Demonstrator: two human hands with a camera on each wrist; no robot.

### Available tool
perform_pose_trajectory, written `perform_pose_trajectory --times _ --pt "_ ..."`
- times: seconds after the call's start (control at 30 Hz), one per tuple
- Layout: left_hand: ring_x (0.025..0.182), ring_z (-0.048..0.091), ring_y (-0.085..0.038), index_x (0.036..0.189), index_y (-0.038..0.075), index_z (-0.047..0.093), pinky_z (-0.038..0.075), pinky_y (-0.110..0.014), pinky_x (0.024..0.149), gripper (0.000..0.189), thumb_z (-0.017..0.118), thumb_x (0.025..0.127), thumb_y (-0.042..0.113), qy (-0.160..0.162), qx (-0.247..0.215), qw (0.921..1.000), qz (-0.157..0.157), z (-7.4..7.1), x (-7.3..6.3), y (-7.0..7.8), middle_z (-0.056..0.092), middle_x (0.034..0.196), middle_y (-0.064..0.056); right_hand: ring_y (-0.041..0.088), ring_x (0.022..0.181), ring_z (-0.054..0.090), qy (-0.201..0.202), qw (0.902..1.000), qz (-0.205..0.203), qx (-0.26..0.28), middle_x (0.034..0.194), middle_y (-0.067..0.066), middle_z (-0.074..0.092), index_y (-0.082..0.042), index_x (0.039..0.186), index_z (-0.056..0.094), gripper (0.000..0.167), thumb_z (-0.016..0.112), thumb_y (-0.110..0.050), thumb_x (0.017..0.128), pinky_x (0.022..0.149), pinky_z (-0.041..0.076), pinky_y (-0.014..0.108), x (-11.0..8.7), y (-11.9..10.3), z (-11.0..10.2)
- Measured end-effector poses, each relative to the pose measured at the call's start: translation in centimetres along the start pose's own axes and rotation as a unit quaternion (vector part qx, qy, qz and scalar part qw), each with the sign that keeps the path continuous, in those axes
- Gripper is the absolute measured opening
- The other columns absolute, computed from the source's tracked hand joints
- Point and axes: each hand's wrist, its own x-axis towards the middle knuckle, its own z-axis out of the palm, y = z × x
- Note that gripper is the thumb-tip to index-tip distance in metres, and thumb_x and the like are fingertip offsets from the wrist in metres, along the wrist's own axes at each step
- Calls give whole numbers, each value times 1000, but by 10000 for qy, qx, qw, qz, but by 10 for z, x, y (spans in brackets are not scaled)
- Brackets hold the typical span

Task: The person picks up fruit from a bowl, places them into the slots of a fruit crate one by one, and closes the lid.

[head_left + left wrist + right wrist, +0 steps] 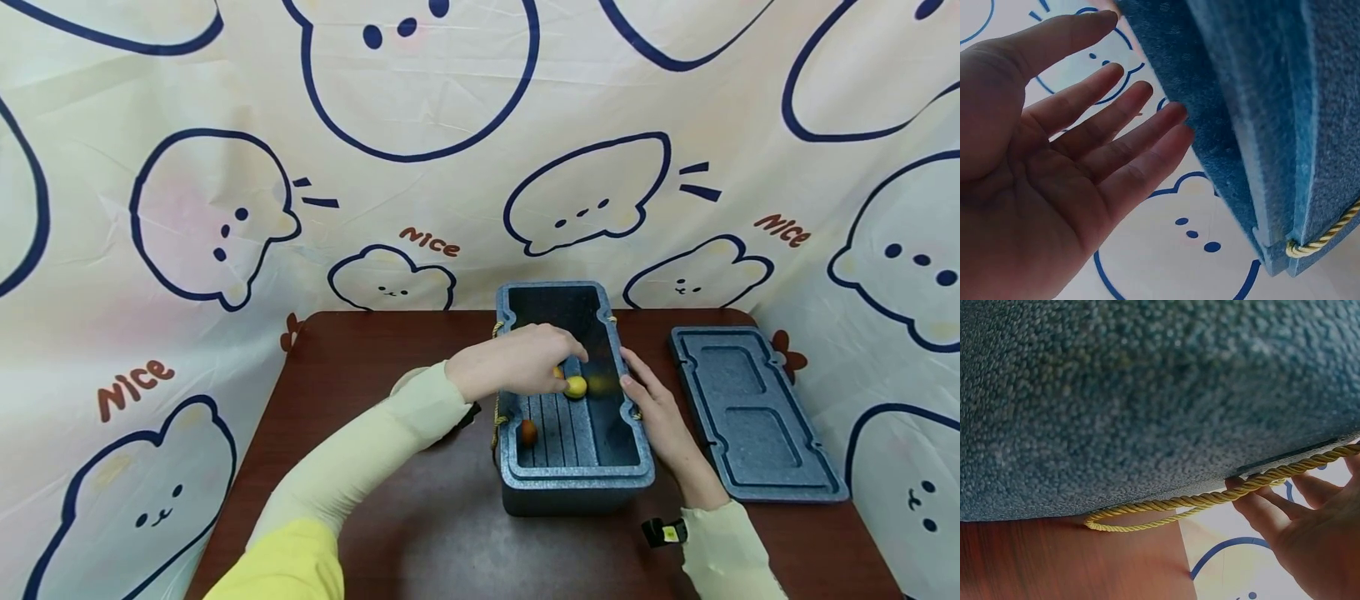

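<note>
A blue-grey foam box (577, 472), its top uncovered, stands on the table. My left hand (521, 360) is over its inside from the left. In the left wrist view the left hand (1085, 137) has its fingers spread and its palm bare. Just below these fingers in the head view is a small round yellow thing (575, 387), with a partly hidden orange-yellow one (558, 372) beside it. A small orange-brown thing (528, 432) lies near the box's front left. My right hand (663, 421) touches the box's right side with extended fingers, by a yellow cord (1204, 500).
The box's blue-grey lid (757, 417) lies flat on the brown table (450, 533), right of the box. Another yellow cord (497, 425) hangs on the box's left side. Behind the table is a cloth (465, 200) printed with cartoon animals.
</note>
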Motion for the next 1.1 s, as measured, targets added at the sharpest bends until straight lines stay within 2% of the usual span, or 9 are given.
perform_pose_trajectory --times 0.07,0.17,0.3,0.5,0.57,0.73,0.83,0.97,1.1 --pt "124 58 -15 141 13 61 50 -29 101 46 69 97 25 39 -88 10000 9 -2 -5 -1 57 145 -2 27 147 25 0 10000 10 7 167 4 21 -25 162 25 59 40 -44 109 110 33 44 0 0 0" --pt "121 60 -13 141 13 61 50 -29 100 46 69 97 26 261 -258 9993 17 -5 -14 -6 56 146 -3 26 147 26 4 10000 40 18 166 3 21 -26 162 25 58 40 -44 109 109 34 42 0 0 1" --pt "124 58 -14 138 14 62 48 -31 104 44 70 97 27 803 -465 9957 -70 -11 -31 -16 58 143 -1 25 146 27 -12 10000 42 62 166 3 22 -27 162 26 58 41 -44 108 109 34 42 0 0 1" --pt "129 54 -19 136 12 63 45 -37 108 43 71 96 24 1751 -716 9811 -396 -17 -62 -37 59 142 -4 26 144 28 8 10000 15 92 166 4 23 -27 161 27 58 41 -44 108 103 37 26 -1 0 0" --pt "130 54 -21 136 11 62 45 -40 109 43 71 96 24 2078 -776 9737 -510 -16 -73 -45 58 142 -6 26 144 28 26 9999 19 97 166 4 23 -27 161 27 57 41 -44 108 103 37 26 -1 0 0" --pt "128 55 -24 137 12 61 46 -44 107 44 71 96 25 2790 -865 9519 -921 -3 -100 -68 58 142 -6 26 145 28 23 9999 38 102 166 4 23 -27 161 27 58 41 -44 108 108 35 37 0 0 0" --pt "121 59 -26 136 12 62 51 -44 100 44 72 95 25 3037 -980 9393 -1263 9 -114 -81 59 140 -7 25 146 27 17 9999 49 132 166 4 22 -26 162 26 58 41 -45 108 106 37 28 0 0 1" --pt "112 62 -28 134 10 62 55 -46 94 42 72 95 23 3134 -1247 9259 -1704 27 -127 -97 61 137 -10 26 147 26 21 9997 57 231 167 4 21 -26 162 26 59 42 -45 108 98 38 13 -1 0 1" --pt "110 63 -29 133 10 63 55 -46 93 41 72 95 22 3071 -1461 9181 -2035 46 -135 -110 63 133 -12 25 147 25 21 9997 66 246 167 3 22 -26 162 27 59 42 -45 108 99 37 15 -2 0 0"
